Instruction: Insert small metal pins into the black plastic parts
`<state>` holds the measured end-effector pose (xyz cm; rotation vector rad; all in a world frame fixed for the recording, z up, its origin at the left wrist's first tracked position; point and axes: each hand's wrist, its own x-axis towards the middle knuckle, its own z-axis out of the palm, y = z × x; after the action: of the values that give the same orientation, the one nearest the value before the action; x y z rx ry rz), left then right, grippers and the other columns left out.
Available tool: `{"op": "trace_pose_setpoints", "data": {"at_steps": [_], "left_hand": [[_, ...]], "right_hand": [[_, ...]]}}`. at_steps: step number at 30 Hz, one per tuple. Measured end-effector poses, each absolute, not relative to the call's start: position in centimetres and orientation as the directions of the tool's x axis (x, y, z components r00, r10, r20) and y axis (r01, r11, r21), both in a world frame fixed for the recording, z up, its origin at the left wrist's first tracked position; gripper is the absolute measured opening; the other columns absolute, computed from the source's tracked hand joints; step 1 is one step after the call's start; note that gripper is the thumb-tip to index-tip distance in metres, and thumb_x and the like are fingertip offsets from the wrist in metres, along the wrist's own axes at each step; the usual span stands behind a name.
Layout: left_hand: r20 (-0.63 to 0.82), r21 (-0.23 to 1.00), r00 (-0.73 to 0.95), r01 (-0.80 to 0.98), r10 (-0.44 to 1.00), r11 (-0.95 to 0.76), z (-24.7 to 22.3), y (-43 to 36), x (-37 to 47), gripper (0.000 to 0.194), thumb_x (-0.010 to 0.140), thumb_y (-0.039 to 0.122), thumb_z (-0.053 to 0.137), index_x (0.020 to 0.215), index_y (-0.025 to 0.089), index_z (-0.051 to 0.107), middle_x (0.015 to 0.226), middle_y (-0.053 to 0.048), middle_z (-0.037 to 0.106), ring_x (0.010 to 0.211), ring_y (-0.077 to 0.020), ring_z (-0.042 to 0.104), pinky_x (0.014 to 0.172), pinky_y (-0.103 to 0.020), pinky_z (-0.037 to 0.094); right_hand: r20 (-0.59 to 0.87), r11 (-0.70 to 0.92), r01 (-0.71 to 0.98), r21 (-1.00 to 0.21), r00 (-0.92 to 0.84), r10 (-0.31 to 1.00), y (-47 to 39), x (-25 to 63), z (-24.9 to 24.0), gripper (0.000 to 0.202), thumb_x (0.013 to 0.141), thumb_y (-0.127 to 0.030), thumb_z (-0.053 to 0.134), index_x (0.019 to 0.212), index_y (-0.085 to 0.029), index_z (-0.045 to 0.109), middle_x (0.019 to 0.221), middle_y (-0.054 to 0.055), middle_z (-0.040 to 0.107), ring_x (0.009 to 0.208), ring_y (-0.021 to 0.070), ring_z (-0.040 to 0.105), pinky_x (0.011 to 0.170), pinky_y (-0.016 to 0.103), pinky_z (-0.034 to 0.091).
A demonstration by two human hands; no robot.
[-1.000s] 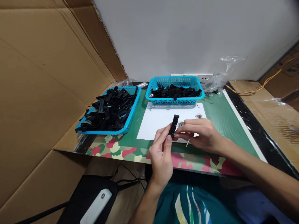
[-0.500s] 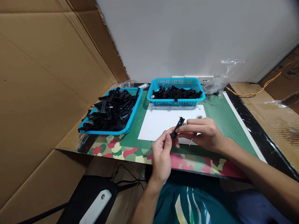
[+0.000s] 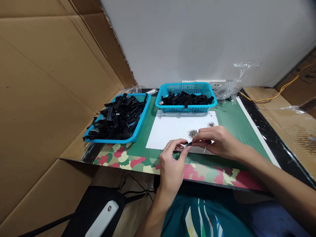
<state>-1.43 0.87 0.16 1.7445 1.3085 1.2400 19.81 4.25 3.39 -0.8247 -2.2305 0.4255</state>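
As the left hand (image 3: 172,162) pinched the black part (image 3: 189,144) between thumb and fingers, in came the right hand's (image 3: 218,141) closed grip at its other end, a thin rod (image 3: 204,150) jutting below! The part was over the white sheet's (image 3: 164,131) near edge, close to tiny metal pieces (image 3: 192,133), with black-filled blue baskets (image 3: 141,123) on the counter (image 3: 230,121).
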Motion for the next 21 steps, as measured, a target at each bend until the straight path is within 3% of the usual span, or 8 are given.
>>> {"op": "trace_pose_setpoints", "data": {"at_steps": [3,7,10,12,14,16,19,21], "left_hand": [[0.328,0.849,0.13,0.395,0.936,-0.352,0.1,0.9,-1.2,0.01,0.095,0.018,0.074,0.104,0.022,0.075,0.099,-0.003,0.074,0.086,-0.0167,0.068,0.079,-0.027,0.052],[0.369,0.801,0.19,0.432,0.91,-0.415,0.0,0.9,-0.7,0.014,0.094,0.013,0.074,0.106,0.021,0.074,0.103,-0.004,0.076,0.094,-0.019,0.071,0.084,-0.029,0.055],[0.411,0.757,0.219,0.458,0.885,-0.465,-0.3,0.9,-0.5,0.016,0.093,0.012,0.074,0.107,0.02,0.075,0.106,-0.006,0.078,0.1,-0.0215,0.074,0.089,-0.032,0.057],[0.426,0.744,0.226,0.463,0.876,-0.482,-0.4,0.7,-0.5,0.016,0.093,0.012,0.074,0.107,0.02,0.076,0.108,-0.006,0.079,0.101,-0.0226,0.075,0.09,-0.034,0.058],[0.433,0.739,0.226,0.465,0.872,-0.487,-0.5,0.6,-0.4,0.015,0.094,0.013,0.074,0.107,0.02,0.076,0.107,-0.007,0.08,0.101,-0.023,0.076,0.09,-0.035,0.059],[0.441,0.73,0.226,0.473,0.869,-0.493,-0.5,0.5,-0.4,0.015,0.094,0.014,0.074,0.107,0.02,0.076,0.107,-0.007,0.08,0.101,-0.0231,0.076,0.09,-0.035,0.06],[0.451,0.713,0.234,0.487,0.861,-0.505,-0.6,0.5,-0.3,0.016,0.094,0.014,0.074,0.109,0.021,0.076,0.109,-0.007,0.08,0.103,-0.0235,0.076,0.092,-0.036,0.061],[0.455,0.707,0.239,0.488,0.858,-0.512,-0.6,0.5,-0.3,0.017,0.095,0.014,0.072,0.11,0.021,0.076,0.11,-0.007,0.08,0.103,-0.0235,0.077,0.092,-0.036,0.061]], "right_hand": [[0.399,0.695,0.454,-0.558,-0.587,0.704,3.8,20.7,4.3,0.014,0.101,-0.017,0.064,0.098,-0.016,0.077,0.08,0.003,0.067,0.066,0.0131,0.058,0.061,0.025,0.043],[0.356,0.664,0.473,-0.579,-0.586,0.728,3.6,21.6,4.8,0.027,0.106,-0.017,0.051,0.12,-0.02,0.074,0.099,0.008,0.067,0.083,0.0179,0.063,0.075,0.03,0.052],[0.387,0.674,0.465,-0.574,-0.571,0.724,3.9,21.6,4.4,0.032,0.108,-0.017,0.048,0.129,-0.022,0.072,0.107,0.011,0.068,0.098,0.0214,0.065,0.083,0.034,0.055],[0.45,0.677,0.473,-0.564,-0.511,0.732,4.0,21.4,4.1,0.03,0.108,-0.017,0.051,0.124,-0.023,0.076,0.11,0.012,0.069,0.104,0.0232,0.066,0.087,0.037,0.057],[0.49,0.639,0.467,-0.611,-0.411,0.769,4.0,21.0,3.9,0.024,0.106,-0.02,0.058,0.114,-0.023,0.08,0.108,0.011,0.073,0.1,0.0231,0.07,0.085,0.037,0.058],[0.458,0.542,0.408,-0.735,-0.291,0.84,4.0,20.4,3.6,0.014,0.101,-0.025,0.068,0.105,-0.021,0.081,0.099,0.009,0.077,0.089,0.0219,0.073,0.078,0.035,0.061],[0.29,0.325,0.237,-0.916,-0.169,0.942,3.9,19.5,3.1,0.018,0.091,-0.035,0.081,0.097,-0.017,0.08,0.086,0.007,0.079,0.075,0.0216,0.076,0.068,0.033,0.064],[0.183,0.204,0.151,-0.967,-0.142,0.973,3.9,19.0,2.6,0.025,0.087,-0.04,0.084,0.095,-0.016,0.079,0.085,0.007,0.079,0.07,0.022,0.077,0.065,0.034,0.066]]}}
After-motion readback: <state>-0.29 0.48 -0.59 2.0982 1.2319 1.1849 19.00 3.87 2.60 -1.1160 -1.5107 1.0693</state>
